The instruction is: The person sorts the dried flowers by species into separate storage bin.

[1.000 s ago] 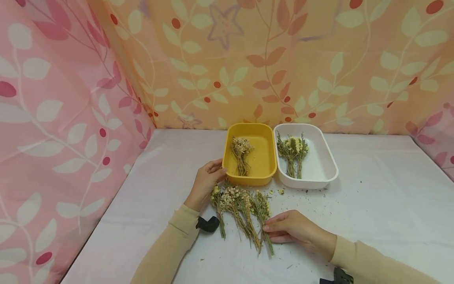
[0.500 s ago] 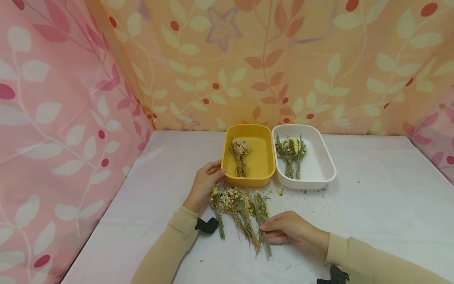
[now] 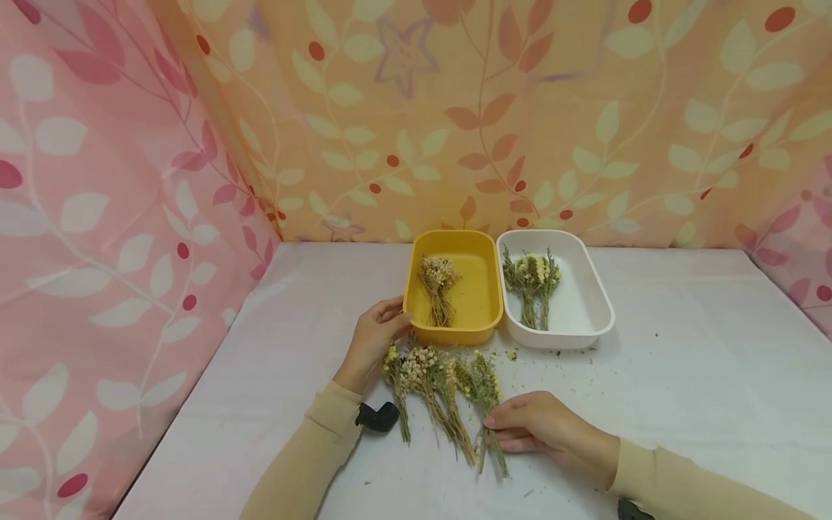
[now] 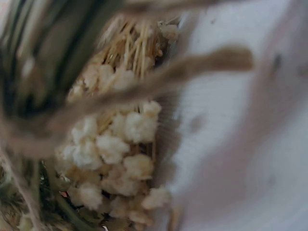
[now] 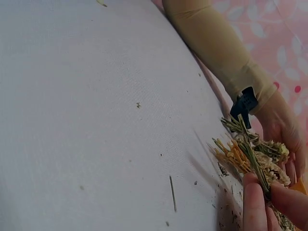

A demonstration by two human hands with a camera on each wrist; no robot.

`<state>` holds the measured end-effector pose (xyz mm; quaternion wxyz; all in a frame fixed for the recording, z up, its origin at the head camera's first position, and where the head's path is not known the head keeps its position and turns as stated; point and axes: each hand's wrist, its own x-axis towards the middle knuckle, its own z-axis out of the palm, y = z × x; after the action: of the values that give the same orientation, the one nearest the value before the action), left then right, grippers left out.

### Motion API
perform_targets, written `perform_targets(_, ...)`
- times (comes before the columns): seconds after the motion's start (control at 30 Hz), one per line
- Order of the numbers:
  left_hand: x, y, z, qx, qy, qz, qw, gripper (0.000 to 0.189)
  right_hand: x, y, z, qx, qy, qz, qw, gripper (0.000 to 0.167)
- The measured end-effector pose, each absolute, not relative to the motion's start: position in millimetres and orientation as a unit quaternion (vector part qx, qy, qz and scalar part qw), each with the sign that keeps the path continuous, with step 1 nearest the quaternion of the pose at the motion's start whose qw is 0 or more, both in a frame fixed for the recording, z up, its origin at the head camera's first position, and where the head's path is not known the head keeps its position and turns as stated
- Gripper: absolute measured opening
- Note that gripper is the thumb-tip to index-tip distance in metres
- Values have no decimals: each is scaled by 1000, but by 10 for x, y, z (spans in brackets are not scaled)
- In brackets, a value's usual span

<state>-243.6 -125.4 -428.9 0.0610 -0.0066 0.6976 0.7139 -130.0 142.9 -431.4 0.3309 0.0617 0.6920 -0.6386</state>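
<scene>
In the head view my right hand (image 3: 552, 430) pinches the stems of a dried flower bunch (image 3: 486, 386) with yellow-green heads. The right wrist view shows the green stems (image 5: 255, 163) between thumb and fingers. My left hand (image 3: 373, 339) rests at the front left corner of the yellow tray (image 3: 477, 335), fingers along its side wall. Beside that hand lie a small yellow-headed bunch (image 3: 399, 393) and pale cream-flowered bunches (image 3: 432, 390) with brown stems. Close up in the left wrist view, a twine tie (image 4: 159, 79) wraps green stems in front of cream blossoms (image 4: 113, 149).
A dried bunch (image 3: 438, 289) lies inside the yellow tray. The white tray (image 3: 559, 339) stands against its right side and holds yellow-green bunches (image 3: 531, 282). Crumbs and stem bits lie on the white tabletop (image 3: 702, 404). Patterned cloth walls (image 3: 364, 130) stand behind and at the sides.
My right hand has shifted slightly right with its bunch, whose stems now stand farther from the cream bunches. The left hand stays at the tray corner.
</scene>
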Motion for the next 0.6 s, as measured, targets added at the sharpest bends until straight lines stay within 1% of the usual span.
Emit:
perform_targets(0.37,-2459,-1239,-4261,-7,694,717,65,48,-1257,1533,-4218,53,692,-644,322,24)
perform_targets(0.6,-2451,-1256,-4290,-10,701,710,64,49,-1221,1566,-4200,41,685,-652,321,30)
